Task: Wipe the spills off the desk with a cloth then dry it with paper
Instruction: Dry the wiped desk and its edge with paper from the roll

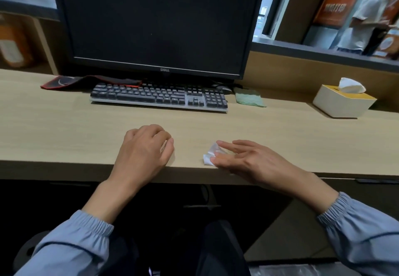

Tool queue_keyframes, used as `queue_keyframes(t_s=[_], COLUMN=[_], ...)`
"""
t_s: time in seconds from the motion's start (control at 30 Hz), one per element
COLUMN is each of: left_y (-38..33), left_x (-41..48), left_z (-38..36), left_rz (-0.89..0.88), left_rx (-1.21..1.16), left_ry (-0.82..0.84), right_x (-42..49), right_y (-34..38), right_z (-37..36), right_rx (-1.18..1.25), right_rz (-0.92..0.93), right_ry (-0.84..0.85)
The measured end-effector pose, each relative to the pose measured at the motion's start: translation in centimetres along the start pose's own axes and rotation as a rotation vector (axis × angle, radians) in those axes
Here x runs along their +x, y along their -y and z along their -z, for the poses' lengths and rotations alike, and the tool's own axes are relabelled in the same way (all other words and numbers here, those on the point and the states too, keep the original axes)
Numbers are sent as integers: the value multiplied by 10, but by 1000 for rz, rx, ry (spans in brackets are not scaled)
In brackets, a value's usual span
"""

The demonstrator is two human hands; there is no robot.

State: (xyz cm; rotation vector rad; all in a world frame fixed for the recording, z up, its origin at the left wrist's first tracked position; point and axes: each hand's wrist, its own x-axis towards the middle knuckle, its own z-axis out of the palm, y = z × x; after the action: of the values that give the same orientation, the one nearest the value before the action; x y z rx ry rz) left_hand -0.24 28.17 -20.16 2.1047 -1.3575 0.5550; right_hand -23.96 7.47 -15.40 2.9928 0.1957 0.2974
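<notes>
Head view shows your two hands at the near edge of the table, both in blue cuffed sleeves. Your left hand rests on the wood with its fingers curled loosely under, gripping nothing that you can see. Your right hand lies just beside it toward the right, fingers spread and flat, pressing down on a small crumpled piece of white paper that sits right at the near edge. Only the left part of the paper shows past your fingertips.

Farther in, toward the far edge, a dark keyboard lies in front of a black monitor. A folded green cloth lies on the table just beside the right end of the keyboard, well apart from both hands. A red and black mouse mat lies behind the keyboard's left end. Near the far right corner stands a cream tissue box with a white tissue sticking up from its top.
</notes>
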Motion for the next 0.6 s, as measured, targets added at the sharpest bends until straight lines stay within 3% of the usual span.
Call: queue_keyframes(t_s=[0.3,0.6], left_y=[39,96], left_x=[-19,-48], left_z=[18,40], left_rz=[86,125], left_rx=[79,125], left_ry=[-90,-273], right_x=[32,126], right_y=[27,91], right_z=[-23,-39], right_rx=[15,10], right_rz=[19,86], right_ry=[-95,-168])
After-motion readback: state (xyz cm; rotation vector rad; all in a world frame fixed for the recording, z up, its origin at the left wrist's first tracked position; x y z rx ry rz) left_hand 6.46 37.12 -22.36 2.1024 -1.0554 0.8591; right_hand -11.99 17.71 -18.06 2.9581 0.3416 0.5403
